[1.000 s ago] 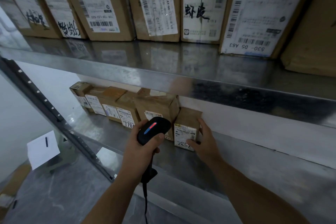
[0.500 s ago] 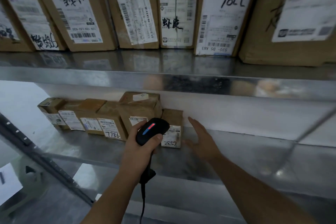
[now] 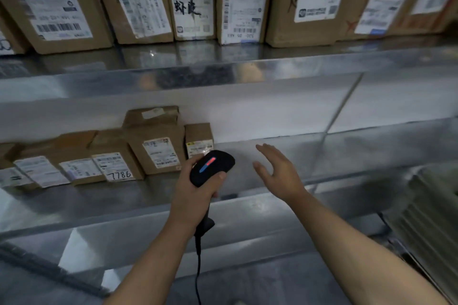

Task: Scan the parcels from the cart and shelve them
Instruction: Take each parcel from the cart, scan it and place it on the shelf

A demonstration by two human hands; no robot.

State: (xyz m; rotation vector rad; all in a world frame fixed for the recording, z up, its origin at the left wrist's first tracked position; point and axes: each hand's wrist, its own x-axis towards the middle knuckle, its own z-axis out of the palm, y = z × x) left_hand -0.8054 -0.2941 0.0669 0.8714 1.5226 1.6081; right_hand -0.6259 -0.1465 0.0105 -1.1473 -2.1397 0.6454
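My left hand (image 3: pixel 195 190) grips a black barcode scanner (image 3: pixel 212 167) with a lit red and blue strip, its cable hanging down. Just behind the scanner a small brown parcel (image 3: pixel 199 137) with a white label stands at the right end of a row of parcels (image 3: pixel 99 156) on the lower metal shelf (image 3: pixel 347 151). My right hand (image 3: pixel 277 171) hovers empty, fingers spread and relaxed, to the right of that small parcel and apart from it.
An upper metal shelf (image 3: pixel 223 69) carries several larger labelled cardboard boxes (image 3: pixel 243 0) standing side by side. The lower shelf runs bare to the right of the parcel row. A ribbed grey object (image 3: pixel 431 218) sits at the right edge.
My right hand let go of the small parcel and drew back to the right. The camera swung rightward; the scanner hand stayed in place.
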